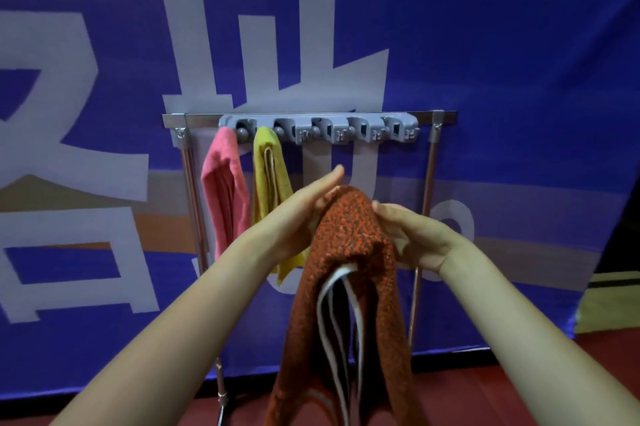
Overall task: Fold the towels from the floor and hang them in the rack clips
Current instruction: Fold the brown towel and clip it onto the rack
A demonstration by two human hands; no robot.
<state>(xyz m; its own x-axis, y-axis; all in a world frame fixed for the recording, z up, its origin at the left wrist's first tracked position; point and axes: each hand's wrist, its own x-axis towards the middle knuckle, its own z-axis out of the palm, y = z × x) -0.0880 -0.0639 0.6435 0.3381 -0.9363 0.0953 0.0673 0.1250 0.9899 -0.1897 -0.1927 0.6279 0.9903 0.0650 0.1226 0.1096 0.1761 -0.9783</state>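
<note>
Blocked clips: the pink towel point(225, 190) and yellow towel point(268, 180) fill the two leftmost clips point(244, 128) and hang down that side.
Free clips: we see the three right clips point(360, 131) bare, with open room beneath them.
In our way: the orange towel point(346, 245), between left hand point(308, 207) and right hand point(412, 235), hangs before that gap.
Edge: the right post point(428, 183) bounds it.

Three towels show: one pink towel point(225, 190), one yellow towel point(268, 176) and one orange-red towel point(349, 228). One rack point(446, 116) carries one grey strip point(322, 130) of what look like five clips, two of them with a towel in them, and has one upright leg point(429, 183) at each of its two ends. Two hands are up, one left hand point(311, 204) and one right hand point(412, 235), before one blue banner point(485, 45).
</note>
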